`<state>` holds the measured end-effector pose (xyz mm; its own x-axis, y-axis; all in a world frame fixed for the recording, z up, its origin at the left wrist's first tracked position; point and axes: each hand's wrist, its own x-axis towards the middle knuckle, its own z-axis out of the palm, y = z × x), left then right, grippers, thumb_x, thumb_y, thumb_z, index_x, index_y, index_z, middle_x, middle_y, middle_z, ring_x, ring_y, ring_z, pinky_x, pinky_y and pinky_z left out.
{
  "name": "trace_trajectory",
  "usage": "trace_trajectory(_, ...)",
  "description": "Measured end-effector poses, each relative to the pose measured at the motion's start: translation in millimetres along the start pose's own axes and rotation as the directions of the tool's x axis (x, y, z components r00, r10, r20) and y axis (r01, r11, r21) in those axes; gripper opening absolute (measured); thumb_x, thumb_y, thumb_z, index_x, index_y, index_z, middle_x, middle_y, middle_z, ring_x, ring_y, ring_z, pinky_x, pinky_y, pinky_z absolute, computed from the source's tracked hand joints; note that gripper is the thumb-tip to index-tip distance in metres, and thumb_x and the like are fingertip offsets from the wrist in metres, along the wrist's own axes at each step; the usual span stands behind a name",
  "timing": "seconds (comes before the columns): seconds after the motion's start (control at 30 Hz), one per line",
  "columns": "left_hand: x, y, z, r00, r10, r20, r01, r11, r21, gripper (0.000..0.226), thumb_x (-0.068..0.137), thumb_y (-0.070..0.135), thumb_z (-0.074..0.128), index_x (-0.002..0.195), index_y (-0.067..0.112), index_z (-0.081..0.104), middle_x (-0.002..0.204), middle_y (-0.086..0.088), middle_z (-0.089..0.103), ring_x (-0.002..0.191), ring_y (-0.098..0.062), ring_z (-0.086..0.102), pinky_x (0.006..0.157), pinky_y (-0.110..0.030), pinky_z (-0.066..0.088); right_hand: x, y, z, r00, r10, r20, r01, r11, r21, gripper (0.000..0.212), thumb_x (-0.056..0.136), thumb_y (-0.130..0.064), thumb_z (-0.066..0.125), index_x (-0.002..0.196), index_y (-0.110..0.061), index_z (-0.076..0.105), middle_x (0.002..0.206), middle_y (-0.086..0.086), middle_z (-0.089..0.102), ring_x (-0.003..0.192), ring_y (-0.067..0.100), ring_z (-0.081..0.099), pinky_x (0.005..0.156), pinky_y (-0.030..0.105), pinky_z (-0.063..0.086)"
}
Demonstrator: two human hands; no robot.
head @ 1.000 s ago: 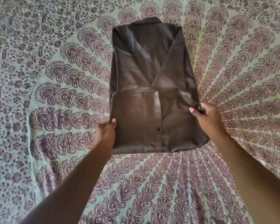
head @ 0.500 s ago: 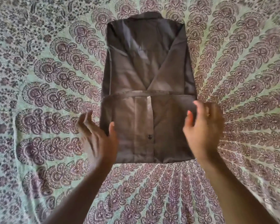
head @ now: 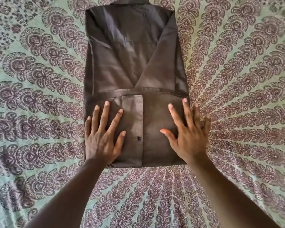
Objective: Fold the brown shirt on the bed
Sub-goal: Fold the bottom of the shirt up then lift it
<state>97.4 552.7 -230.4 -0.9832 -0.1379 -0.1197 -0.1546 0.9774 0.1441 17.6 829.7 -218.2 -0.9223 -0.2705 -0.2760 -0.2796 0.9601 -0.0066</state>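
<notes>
Brown shirt (head: 132, 66) lies part-folded on the bed (head: 39, 79), left hand (head: 102, 139) and right hand (head: 189, 137) pressing flat, fingers spread, gripping nothing.

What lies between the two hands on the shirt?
In the head view, between the left hand and right hand: bare brown shirt, its placket edge and one dark button.

Readable text: none | brown shirt (head: 135, 63), 12 o'clock: plain cloth, no label or brand showing | bedspread (head: 237, 79), all around: printed paisley pattern only, no words or numbers
</notes>
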Motion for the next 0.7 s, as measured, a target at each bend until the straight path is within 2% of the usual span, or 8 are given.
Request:
trace_trajectory(0.1, 2, -1, 0, 1.000, 0.003, -0.009, -0.003, 1.000, 0.003, 0.072, 0.095, 0.058, 0.044, 0.162, 0.036, 0.032, 0.176, -0.002, 0.011, 0.161, -0.034, 0.014, 0.124, -0.061, 0.021, 8, 0, -8, 0.985, 0.160, -0.068, -0.156, 0.986, 0.064, 0.087, 0.096, -0.082, 0.023, 0.166, -0.030, 0.014, 0.174, 0.012, -0.001, 0.160, 0.036, 0.006, 0.122, 0.067, 0.014)
trace_trajectory(0.17, 3, -1, 1, 1.000, 0.002, -0.012, -0.002, 1.000, 0.007, 0.073, 0.095, 0.058, 0.045, 0.162, 0.036, 0.032, 0.176, -0.002, 0.010, 0.161, -0.033, 0.014, 0.124, -0.062, 0.020, 11, -13, -17, 0.970, 0.186, -0.153, -0.162, 0.974, 0.161, 0.091, 0.098, -0.077, 0.030, 0.165, -0.016, 0.018, 0.173, 0.016, 0.001, 0.160, 0.036, -0.002, 0.125, 0.066, 0.009)
trace_trajectory(0.23, 3, -2, 3, 1.000, 0.000, -0.016, 0.000, 1.000, 0.013, 0.073, 0.094, 0.058, 0.045, 0.163, 0.036, 0.031, 0.176, -0.001, 0.010, 0.161, -0.033, 0.013, 0.124, -0.062, 0.020, 6, -35, -20, 0.978, 0.010, -0.207, 0.031, 0.981, 0.193, 0.091, 0.099, -0.072, 0.038, 0.165, -0.011, 0.021, 0.174, 0.015, 0.005, 0.160, 0.035, -0.002, 0.126, 0.063, 0.009)
trace_trajectory(0.3, 2, -3, 4, 1.000, 0.009, -0.023, -0.009, 1.000, 0.009, 0.073, 0.094, 0.059, 0.044, 0.163, 0.035, 0.032, 0.176, -0.002, 0.011, 0.161, -0.032, 0.014, 0.124, -0.062, 0.021, -1, -61, -14, 0.966, -0.210, -0.153, 0.235, 0.958, 0.167, 0.087, 0.099, -0.073, 0.038, 0.165, -0.019, 0.021, 0.174, 0.009, 0.005, 0.161, 0.032, 0.003, 0.124, 0.065, 0.013)
trace_trajectory(0.4, 3, -5, 6, 0.999, 0.024, -0.041, -0.024, 1.000, -0.004, 0.073, 0.095, 0.059, 0.045, 0.163, 0.034, 0.032, 0.176, -0.003, 0.012, 0.161, -0.033, 0.015, 0.123, -0.062, 0.022, 6, -74, 0, 0.946, -0.321, -0.053, 0.324, 0.943, 0.078, 0.082, 0.095, -0.083, 0.030, 0.164, -0.041, 0.015, 0.175, 0.002, -0.002, 0.161, 0.028, 0.002, 0.120, 0.072, 0.010)
trace_trajectory(0.53, 4, -4, 6, 0.999, 0.007, -0.035, -0.007, 1.000, -0.008, 0.075, 0.094, 0.057, 0.053, 0.163, 0.037, 0.031, 0.176, -0.002, 0.012, 0.161, -0.033, 0.016, 0.123, -0.061, 0.023, 24, -46, 1, 0.973, -0.226, -0.044, 0.226, 0.974, 0.006, 0.087, 0.088, -0.091, 0.025, 0.162, -0.048, 0.011, 0.175, -0.001, -0.001, 0.161, 0.029, 0.003, 0.122, 0.069, 0.008)
trace_trajectory(0.63, 3, -5, 5, 1.000, 0.001, -0.010, -0.001, 1.000, -0.022, 0.075, 0.094, 0.058, 0.050, 0.163, 0.040, 0.028, 0.176, -0.001, 0.010, 0.162, -0.032, 0.013, 0.124, -0.062, 0.020, 28, -22, 1, 0.996, -0.010, -0.085, 0.010, 1.000, 0.000, 0.088, 0.093, -0.086, 0.021, 0.165, -0.036, 0.014, 0.175, 0.003, 0.002, 0.161, 0.028, 0.010, 0.122, 0.067, 0.014)
trace_trajectory(0.7, 3, -5, 5, 1.000, -0.014, 0.002, 0.014, 1.000, -0.011, 0.075, 0.094, 0.061, 0.045, 0.163, 0.042, 0.025, 0.176, 0.001, 0.007, 0.162, -0.031, 0.010, 0.125, -0.063, 0.017, 30, -18, -2, 0.990, 0.088, -0.113, -0.085, 0.996, 0.036, 0.091, 0.095, -0.083, 0.019, 0.166, -0.026, 0.016, 0.175, 0.009, 0.002, 0.161, 0.032, 0.006, 0.123, 0.067, 0.014)
